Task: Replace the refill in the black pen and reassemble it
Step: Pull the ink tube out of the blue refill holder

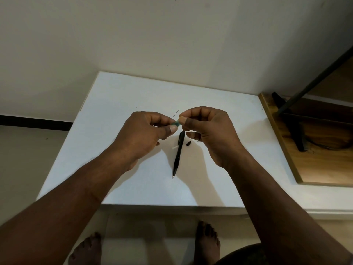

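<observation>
A black pen [178, 153] lies on the white table [133, 104], its tip toward me. A small black piece [188, 144] rests just right of the pen's upper end. Above the pen, my left hand [147, 134] and my right hand [206, 127] meet fingertip to fingertip. Both pinch a small teal piece [176, 123] between thumbs and forefingers. A thin dark rod [175, 113] sticks up and away from the fingers; what it joins to is hidden by them. A small white bit [174, 147] lies left of the pen.
A wooden board [324, 159] with a black stand [294, 129] on it sits to the right of the table. The white wall rises close behind the table. My bare feet [207, 243] stand on the floor below the table's near edge.
</observation>
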The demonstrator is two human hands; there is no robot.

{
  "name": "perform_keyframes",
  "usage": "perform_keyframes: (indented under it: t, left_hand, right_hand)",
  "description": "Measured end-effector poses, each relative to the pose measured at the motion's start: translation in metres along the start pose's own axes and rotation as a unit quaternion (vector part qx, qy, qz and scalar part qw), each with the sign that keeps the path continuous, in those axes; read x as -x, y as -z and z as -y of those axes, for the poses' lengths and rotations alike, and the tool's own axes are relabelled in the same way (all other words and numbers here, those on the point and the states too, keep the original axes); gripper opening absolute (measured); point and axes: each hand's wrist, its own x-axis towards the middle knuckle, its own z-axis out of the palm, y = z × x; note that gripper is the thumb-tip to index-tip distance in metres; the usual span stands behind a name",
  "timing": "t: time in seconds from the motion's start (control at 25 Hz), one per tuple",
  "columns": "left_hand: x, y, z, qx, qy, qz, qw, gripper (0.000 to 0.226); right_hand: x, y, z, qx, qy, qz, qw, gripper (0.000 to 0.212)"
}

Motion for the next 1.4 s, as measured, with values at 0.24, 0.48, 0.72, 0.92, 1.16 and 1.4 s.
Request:
perform_keyframes:
  t: [0.24,0.48,0.72,0.92,1.16,1.4]
  left_hand:
    - [0.0006,-0.0022,0.0011,0.003,-0.009,-0.003,1.000,0.008]
    - [0.0017,-0.0040,0.0010,0.012,-0.009,-0.003,1.000,0.008]
    - [0.0011,-0.0029,-0.0002,0.006,-0.013,-0.012,1.000,0.008]
    - [0.0009,-0.0042,0.0005,-0.016,-0.022,-0.029,0.999,0.007]
    - [0.0000,-0.0035,0.0020,-0.048,-0.035,-0.043,0.997,0.008]
    - [-0.0006,-0.0035,0.0025,-0.056,-0.037,-0.070,0.995,0.007]
  right_hand:
    - [0.0008,0.0003,-0.0003,0.014,-0.003,-0.009,1.000,0.004]
    - [0.0010,-0.0014,-0.0006,-0.006,-0.019,-0.013,1.000,0.008]
    - [0.0009,0.0009,-0.0013,0.000,-0.024,-0.009,1.000,0.005]
    - [-0.0002,0.0018,-0.0022,0.031,-0.022,-0.019,0.999,0.002]
    - [0.0010,0.0009,-0.0013,0.041,-0.015,-0.017,0.999,0.003]
    - [0.0041,-0.0049,-0.0010,0.062,0.003,-0.023,0.998,0.016]
